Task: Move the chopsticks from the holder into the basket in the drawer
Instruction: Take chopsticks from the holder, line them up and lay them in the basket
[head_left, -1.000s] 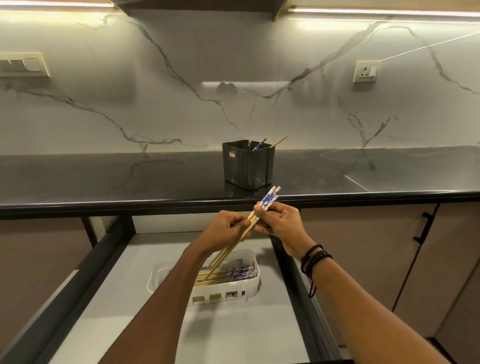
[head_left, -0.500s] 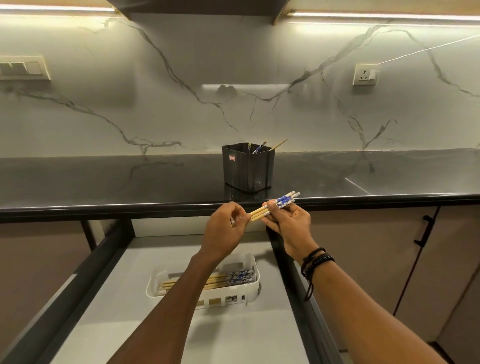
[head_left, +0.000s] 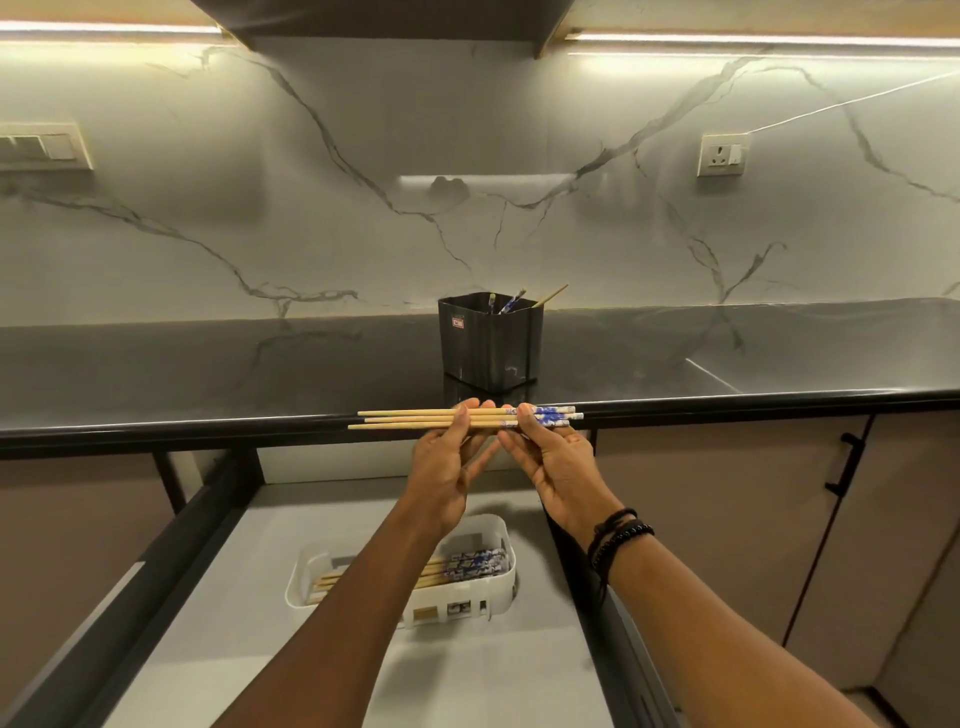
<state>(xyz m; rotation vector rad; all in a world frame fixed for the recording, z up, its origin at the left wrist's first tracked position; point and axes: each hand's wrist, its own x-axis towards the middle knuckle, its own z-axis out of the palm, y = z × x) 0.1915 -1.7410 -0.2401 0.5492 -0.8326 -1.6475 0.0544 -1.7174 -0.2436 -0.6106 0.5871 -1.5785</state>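
Chopsticks (head_left: 415, 419), three of them, are held level and side by side in front of the near edge of the counter (head_left: 208, 374), above an open drawer (head_left: 493, 686). The left hand (head_left: 441, 467) pinches the bare wooden shafts near their middle; the right hand (head_left: 556, 462) pinches the blue-patterned ends. A few sticks (head_left: 511, 301) poke from the black holder (head_left: 488, 343) standing on the counter just beyond. In the drawer below, a white basket (head_left: 457, 608) holds a bundle (head_left: 467, 564) laid flat, patterned ends to the right.
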